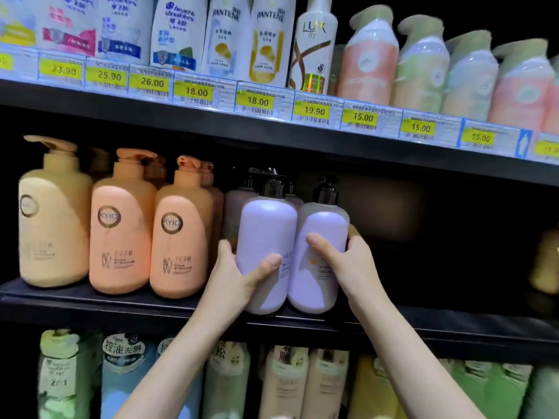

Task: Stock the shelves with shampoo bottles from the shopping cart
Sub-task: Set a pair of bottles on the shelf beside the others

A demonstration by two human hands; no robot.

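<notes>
Two lilac pump bottles with black tops stand side by side at the front edge of the middle shelf [121, 300]. My left hand [239, 273] grips the left lilac bottle [266, 237] low down, thumb across its front. My right hand [348, 261] grips the right lilac bottle [320, 255] from its right side, thumb on the front. More bottles of the same kind [239, 207] stand behind them in shadow. The shopping cart is out of view.
Peach and cream KYIO pump bottles [121, 237] fill the middle shelf to the left. Right of the lilac bottles the shelf is dark, with one dim bottle [547, 261] at the far right. White bottles and price tags [257, 101] line the upper shelf; more bottles below.
</notes>
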